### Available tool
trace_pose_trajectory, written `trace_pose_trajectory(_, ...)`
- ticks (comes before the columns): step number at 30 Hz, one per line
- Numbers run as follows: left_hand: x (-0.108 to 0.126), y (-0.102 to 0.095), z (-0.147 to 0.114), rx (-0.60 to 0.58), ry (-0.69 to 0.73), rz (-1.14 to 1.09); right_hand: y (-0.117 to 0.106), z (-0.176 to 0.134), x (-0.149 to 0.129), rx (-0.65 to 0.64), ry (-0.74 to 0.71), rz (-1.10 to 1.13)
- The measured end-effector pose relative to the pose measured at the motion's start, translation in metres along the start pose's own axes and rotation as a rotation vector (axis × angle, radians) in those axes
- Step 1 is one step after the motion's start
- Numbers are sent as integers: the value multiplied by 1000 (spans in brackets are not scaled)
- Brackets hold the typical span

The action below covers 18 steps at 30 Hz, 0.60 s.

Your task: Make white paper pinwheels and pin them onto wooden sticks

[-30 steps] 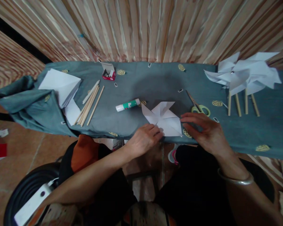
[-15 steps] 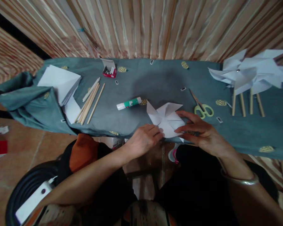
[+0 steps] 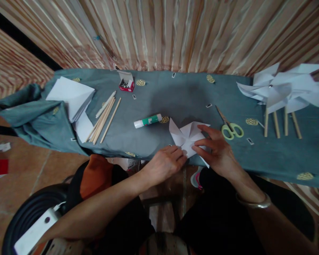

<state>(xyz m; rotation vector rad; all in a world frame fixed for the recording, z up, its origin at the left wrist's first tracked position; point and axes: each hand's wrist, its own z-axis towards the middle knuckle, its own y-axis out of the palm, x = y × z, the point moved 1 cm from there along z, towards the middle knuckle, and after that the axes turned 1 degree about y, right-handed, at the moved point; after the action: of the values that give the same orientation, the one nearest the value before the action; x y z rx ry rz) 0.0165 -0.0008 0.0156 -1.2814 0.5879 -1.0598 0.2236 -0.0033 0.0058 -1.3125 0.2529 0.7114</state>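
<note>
A white paper pinwheel (image 3: 185, 133), its blades folded in toward the middle, lies at the table's front edge. My left hand (image 3: 168, 162) has its fingers curled together and pinches the pinwheel's lower left part; the fingertips partly hide the paper. On the right side, my right hand (image 3: 215, 148) grips a blade, with its thumb and fingertips on the paper near the centre. Left of the pinwheel lies a glue stick (image 3: 148, 121), capped in white with a green label. Scissors (image 3: 230, 128) with light green handles rest open to the right.
Finished pinwheels (image 3: 281, 88) on wooden sticks lie at the far right. Wooden sticks (image 3: 102, 120), a white pen-like stick (image 3: 105, 104) and folded white paper (image 3: 70, 95) are on the left. A small red box (image 3: 127, 85) of metal pieces stands behind. A striped curtain (image 3: 170, 35) hangs along the back.
My right hand has shifted left over the pinwheel, its fingertips now closer to the centre. My left hand stays on the lower left part. The whole view has moved slightly.
</note>
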Motion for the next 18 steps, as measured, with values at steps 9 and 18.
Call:
trace_pose_trajectory(9,0,5,-3,31,-23,-21,8,0,-5,37,-10,-78)
trace_pose_trajectory(18,-1,2,-1,25,-1,-27,10,-1,-3,83,-12,-51)
